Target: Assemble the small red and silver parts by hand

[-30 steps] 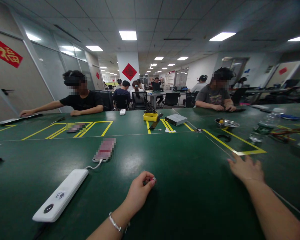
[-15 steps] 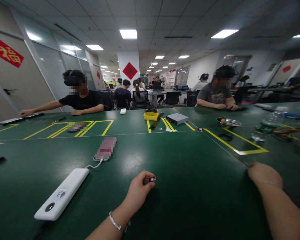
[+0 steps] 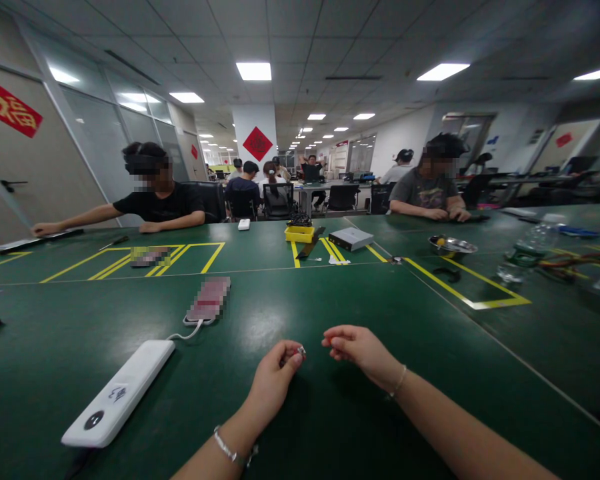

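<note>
My left hand [image 3: 275, 375] is closed above the green table [image 3: 240, 433]. A small silver-and-red piece [image 3: 301, 351] pokes out between its thumb and fingers; its kind is too small to make out. Just to the right, my right hand [image 3: 357, 348] faces it with thumb and fingers pinched together. A tiny orange-red piece [image 3: 329, 341] shows at those fingertips, mostly covered by them. A narrow gap separates the two hands, and the pieces do not touch.
On the left a white power bank [image 3: 120, 393] is cabled to a phone [image 3: 207, 300]. Farther back are a yellow box [image 3: 299, 234], a grey case [image 3: 351, 238], a metal bowl [image 3: 453, 247] and a plastic bottle [image 3: 527, 253]. Two people wearing headsets sit across the table.
My right hand has swung in from the far right to beside my left hand, with an orange-red piece now showing at its fingertips. My left hand keeps its silver-and-red piece and has barely moved.
</note>
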A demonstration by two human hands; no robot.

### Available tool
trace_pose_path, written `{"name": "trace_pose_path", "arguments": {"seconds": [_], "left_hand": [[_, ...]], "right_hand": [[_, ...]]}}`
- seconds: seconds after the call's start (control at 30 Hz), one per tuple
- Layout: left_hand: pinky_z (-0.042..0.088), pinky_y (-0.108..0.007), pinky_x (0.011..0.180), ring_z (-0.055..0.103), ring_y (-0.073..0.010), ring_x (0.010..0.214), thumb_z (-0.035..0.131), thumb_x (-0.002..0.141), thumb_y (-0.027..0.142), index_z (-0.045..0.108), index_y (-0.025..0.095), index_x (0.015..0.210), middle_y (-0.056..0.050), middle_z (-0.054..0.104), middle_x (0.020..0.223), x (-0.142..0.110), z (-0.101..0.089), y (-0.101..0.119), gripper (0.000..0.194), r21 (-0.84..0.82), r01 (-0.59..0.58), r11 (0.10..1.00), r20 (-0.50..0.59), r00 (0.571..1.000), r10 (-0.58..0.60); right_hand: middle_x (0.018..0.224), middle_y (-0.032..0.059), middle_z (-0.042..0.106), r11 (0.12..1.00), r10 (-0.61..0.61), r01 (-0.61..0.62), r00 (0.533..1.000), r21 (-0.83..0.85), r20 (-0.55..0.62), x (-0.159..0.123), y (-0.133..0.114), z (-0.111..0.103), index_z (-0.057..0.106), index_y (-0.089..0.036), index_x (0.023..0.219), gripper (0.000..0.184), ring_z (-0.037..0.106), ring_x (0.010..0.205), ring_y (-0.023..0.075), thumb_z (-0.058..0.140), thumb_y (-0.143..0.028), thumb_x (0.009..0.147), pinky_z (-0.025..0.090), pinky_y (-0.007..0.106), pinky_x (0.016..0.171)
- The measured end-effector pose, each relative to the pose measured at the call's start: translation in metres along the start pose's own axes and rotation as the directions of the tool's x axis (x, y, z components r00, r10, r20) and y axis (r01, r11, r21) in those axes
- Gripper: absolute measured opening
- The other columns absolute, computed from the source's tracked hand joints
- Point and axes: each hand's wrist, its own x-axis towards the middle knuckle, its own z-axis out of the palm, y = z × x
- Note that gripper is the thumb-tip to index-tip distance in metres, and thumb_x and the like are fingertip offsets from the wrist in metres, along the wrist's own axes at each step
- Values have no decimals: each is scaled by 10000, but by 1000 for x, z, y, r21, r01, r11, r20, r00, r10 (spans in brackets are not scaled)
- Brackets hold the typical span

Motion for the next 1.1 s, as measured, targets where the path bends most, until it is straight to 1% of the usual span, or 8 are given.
{"name": "trace_pose_path", "arguments": {"seconds": [0.07, 0.17, 0.33, 0.43, 0.7, 0.87, 1.0, 1.1], "left_hand": [[419, -275, 691, 549, -156, 722, 462, 773, 321, 557, 163, 846, -22, 600, 747, 0, -1, 0, 198, 15, -7, 1000, 6, 1000, 7], [421, -276, 676, 554, -162, 718, 436, 786, 353, 557, 169, 826, -14, 598, 717, 0, -1, -1, 224, 47, 10, 999, 0, 1000, -10], [417, -274, 689, 557, -160, 737, 516, 727, 295, 560, 169, 855, -13, 607, 767, 0, 1, -3, 184, 47, -6, 999, -31, 999, 8], [413, -264, 669, 552, -154, 722, 550, 674, 223, 556, 174, 824, -2, 596, 755, 0, 2, -2, 158, 81, -1, 997, -53, 999, 5], [399, -239, 586, 509, -119, 588, 570, 615, 184, 561, 184, 737, 28, 572, 686, -2, 3, 3, 122, 176, 15, 984, -104, 995, 3], [396, -240, 576, 503, -120, 580, 579, 623, 204, 577, 189, 740, 27, 581, 690, -2, 4, 4, 118, 233, -3, 973, -120, 992, 32], [399, -252, 603, 518, -136, 626, 572, 642, 208, 587, 192, 737, 13, 598, 721, -3, 5, 4, 97, 274, -40, 961, -100, 992, 70], [397, -255, 603, 527, -144, 650, 571, 652, 211, 585, 192, 731, 2, 606, 745, -4, 6, 5, 83, 271, -59, 961, -86, 993, 86]], "right_hand": [[699, 19, 596, 993, 10, -14, 999, 113, 37, 0, 7, 19, 549, -130, 830, 297, 516, 554, 75, 562, -390, 686, 401, 227, 547], [575, -23, 526, 979, 6, -13, 999, 204, 33, 2, 17, 30, 530, -133, 761, 332, 467, 492, 58, 564, -453, 676, 351, 199, 482], [679, -1, 555, 940, 20, -36, 998, 339, 52, 1, 21, 26, 539, -134, 765, 305, 491, 575, 64, 669, -356, 602, 384, 209, 552], [741, 10, 572, 929, 35, -54, 998, 366, 58, -1, 18, 24, 545, -133, 781, 306, 506, 607, 65, 701, -288, 568, 399, 214, 594], [739, 18, 579, 940, 23, -35, 999, 340, 39, -2, 21, 26, 593, -132, 818, 310, 500, 608, 65, 683, -314, 584, 403, 220, 608], [756, 6, 557, 951, -1, -11, 999, 310, 36, -3, 23, 29, 599, -140, 816, 261, 497, 632, 67, 653, -289, 609, 409, 229, 643], [786, -5, 556, 974, -127, 121, 992, 190, 19, -5, 22, 34, 561, -168, 883, 251, 511, 650, 80, 603, -265, 655, 420, 246, 651], [766, -4, 574, 971, -238, 238, 971, 31, -4, -9, 18, 38, 557, -167, 836, 174, 534, 701, 104, 574, -219, 671, 425, 260, 687]]}}
